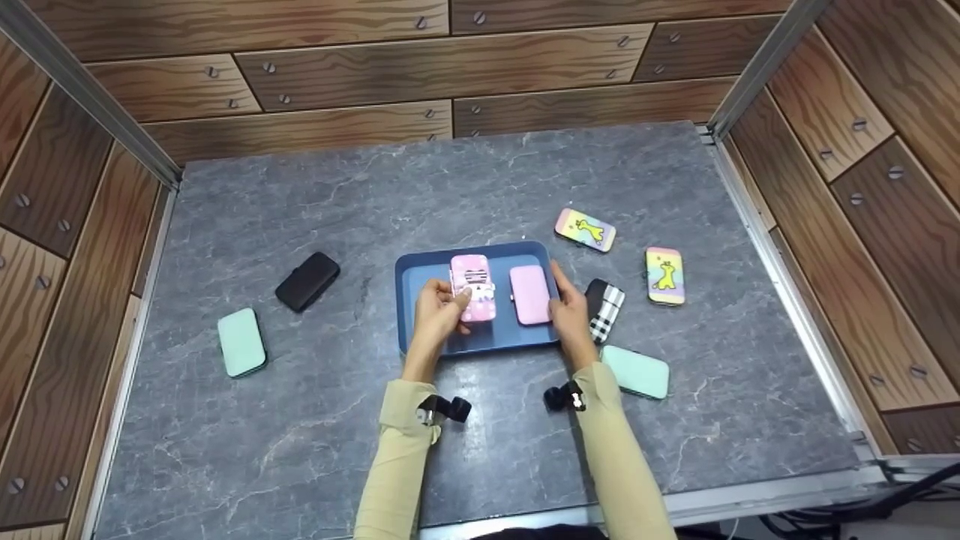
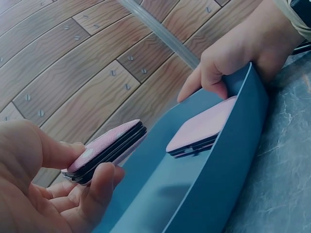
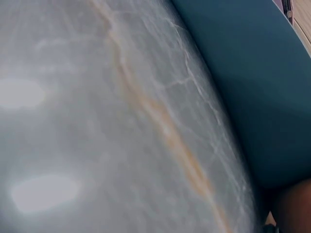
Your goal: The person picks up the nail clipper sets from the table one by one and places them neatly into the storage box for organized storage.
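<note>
Plank-patterned walls (image 1: 345, 71) across upper frame; marbled desk (image 1: 300, 420) below. Left fingers (image 2: 101, 187) pinch pink case (image 1: 474, 268), right fingers (image 2: 214, 77) grip tray (image 1: 427, 270).

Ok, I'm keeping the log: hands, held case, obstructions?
Left hand pinches patterned case over tray. Right hand grips tray's right wall. Plain pink case occupies tray's right end; nothing else seen in the way.

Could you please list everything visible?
Tray: 1, blue, centre
Patterned case: 1, pink, held
Plain case: 1, pink, inside tray
Dark case: 1, black, left
Mint cases: 2, green, opposite sides
Giraffe cases: 2, multicoloured, right
Checked case: 1, black-white, right
Table: 1, grey, underneath
Walls: 3, brown, surrounding
Rails: several, silver, edges
Cables: several, black, corner
Left hand: 1, holding patterned case
Right hand: 1, gripping tray
Sleeves: 2, beige, arms
Cameras: 2, black, wrists
</note>
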`<state>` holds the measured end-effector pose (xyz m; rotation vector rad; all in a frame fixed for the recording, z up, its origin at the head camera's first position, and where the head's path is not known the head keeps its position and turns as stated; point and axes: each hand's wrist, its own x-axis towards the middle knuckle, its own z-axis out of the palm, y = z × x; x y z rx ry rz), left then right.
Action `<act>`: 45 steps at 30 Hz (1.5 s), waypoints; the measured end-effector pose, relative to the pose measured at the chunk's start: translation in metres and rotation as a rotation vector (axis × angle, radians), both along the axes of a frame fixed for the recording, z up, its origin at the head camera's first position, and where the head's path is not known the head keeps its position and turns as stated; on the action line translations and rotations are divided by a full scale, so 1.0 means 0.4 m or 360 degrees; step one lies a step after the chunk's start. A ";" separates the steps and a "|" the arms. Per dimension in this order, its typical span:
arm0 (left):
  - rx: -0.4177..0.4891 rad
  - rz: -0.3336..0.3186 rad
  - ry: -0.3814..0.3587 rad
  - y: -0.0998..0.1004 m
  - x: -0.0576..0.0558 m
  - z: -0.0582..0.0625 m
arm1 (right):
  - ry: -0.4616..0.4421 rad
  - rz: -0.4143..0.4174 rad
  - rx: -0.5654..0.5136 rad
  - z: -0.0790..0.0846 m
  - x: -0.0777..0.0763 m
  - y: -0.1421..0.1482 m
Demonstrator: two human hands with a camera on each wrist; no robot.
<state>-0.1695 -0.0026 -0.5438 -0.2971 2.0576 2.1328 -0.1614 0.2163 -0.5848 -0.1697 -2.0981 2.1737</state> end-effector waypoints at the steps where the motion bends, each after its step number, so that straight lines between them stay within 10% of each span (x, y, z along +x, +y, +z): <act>1: 0.0008 -0.0005 -0.0006 0.002 -0.001 -0.001 | 0.0002 0.0000 0.0009 0.000 0.000 0.000; 10: -0.0007 -0.0026 -0.0049 0.020 -0.008 -0.015 | -0.0011 -0.0043 0.0021 -0.067 -0.030 0.008; 21: -0.0063 -0.0052 -0.0073 0.032 -0.009 -0.037 | -0.0029 -0.0013 -0.0037 -0.003 -0.005 0.001; 45: 0.0031 -0.0094 -0.0167 0.067 -0.002 -0.073 | -0.0005 -0.0018 -0.0030 0.001 0.001 -0.006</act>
